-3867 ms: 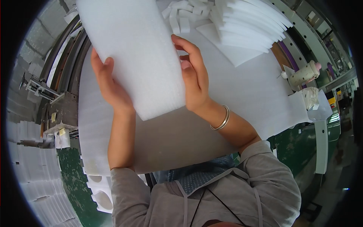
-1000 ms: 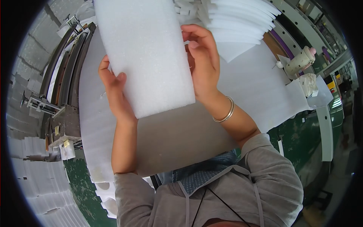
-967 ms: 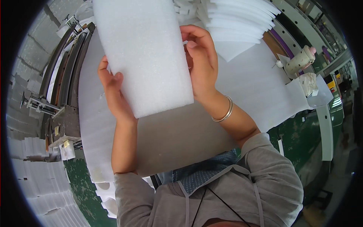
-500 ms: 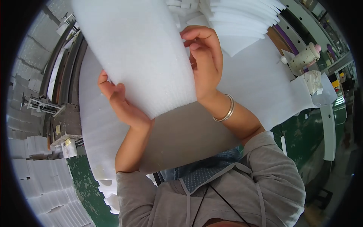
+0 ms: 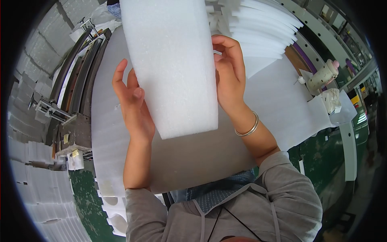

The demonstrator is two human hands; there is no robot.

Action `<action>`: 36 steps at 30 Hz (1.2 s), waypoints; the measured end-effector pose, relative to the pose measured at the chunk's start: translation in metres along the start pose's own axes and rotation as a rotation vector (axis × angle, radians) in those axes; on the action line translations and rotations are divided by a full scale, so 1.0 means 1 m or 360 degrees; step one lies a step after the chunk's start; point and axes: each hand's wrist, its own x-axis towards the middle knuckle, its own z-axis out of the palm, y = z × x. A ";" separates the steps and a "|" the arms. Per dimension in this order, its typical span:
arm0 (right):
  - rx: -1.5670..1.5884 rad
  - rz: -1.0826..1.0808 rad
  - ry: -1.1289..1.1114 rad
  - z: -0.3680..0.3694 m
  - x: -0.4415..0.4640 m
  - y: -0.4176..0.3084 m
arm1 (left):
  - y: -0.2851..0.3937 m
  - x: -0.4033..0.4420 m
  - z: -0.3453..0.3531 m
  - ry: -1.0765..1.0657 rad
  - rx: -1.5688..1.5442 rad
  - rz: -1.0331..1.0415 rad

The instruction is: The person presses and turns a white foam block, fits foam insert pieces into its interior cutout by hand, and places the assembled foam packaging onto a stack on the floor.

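A thick white foam block (image 5: 173,76) rises in front of me, its near end over the grey-brown board (image 5: 193,157) on the table. Beside its left edge is my left hand (image 5: 135,107), open, fingers apart and thumb close to the foam; firm contact there I cannot make out. Along the right edge my right hand (image 5: 230,78), with a bangle (image 5: 253,125) at the wrist, has bent fingers and thumb against the foam. Some of its fingertips are hidden behind the block.
White foam sheets (image 5: 262,30) are piled at the back right. A roller machine (image 5: 80,88) stands along the left side. To the right are a cream bottle (image 5: 322,76) with a pink top and a clear plastic bag (image 5: 342,111). White sheeting (image 5: 278,97) covers the table.
The foam block has shifted right and straightened in view. My left hand has loosened, its fingers now spread beside the edge. My right hand stays on the right edge.
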 end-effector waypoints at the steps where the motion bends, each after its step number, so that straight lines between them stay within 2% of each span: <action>1: 0.0012 0.0001 0.0013 0.000 -0.001 -0.001 | 0.001 -0.001 0.001 -0.0014 0.0023 0.0007; 4: -0.0098 0.0017 -0.0001 0.003 -0.004 -0.004 | -0.003 -0.001 0.001 -0.0032 0.0344 0.0215; 7: -0.0122 -0.0021 0.0008 0.005 -0.006 -0.004 | 0.004 -0.006 0.005 -0.0152 0.0268 0.0076; 10: -0.0229 -0.0078 -0.0024 0.004 -0.005 -0.011 | 0.002 -0.010 0.005 -0.0348 0.0646 0.0290; 13: -0.0598 -0.0249 -0.0130 0.007 -0.010 -0.017 | 0.007 -0.009 0.005 -0.0439 0.0729 0.0247; 16: -0.0613 -0.0274 -0.0185 0.005 -0.007 -0.020 | 0.005 -0.013 0.008 -0.0437 0.0799 0.0294; 19: -0.0502 -0.0210 -0.0143 0.006 -0.007 -0.018 | 0.004 -0.011 0.005 -0.0470 0.0801 0.0351; 25: -0.0179 0.0053 -0.0096 0.004 -0.007 -0.015 | 0.011 -0.003 -0.001 -0.0411 0.0474 0.0143; 28: -0.0091 0.0054 -0.0014 0.001 -0.003 -0.017 | 0.014 -0.002 -0.002 -0.0459 0.0480 0.0223; 31: -0.0073 0.0017 0.0022 0.002 -0.004 -0.021 | 0.014 -0.001 -0.001 -0.0323 0.0420 0.0354; 36: -0.0085 0.0005 0.0052 0.004 -0.008 -0.031 | 0.026 -0.016 -0.003 -0.0319 0.0425 0.0207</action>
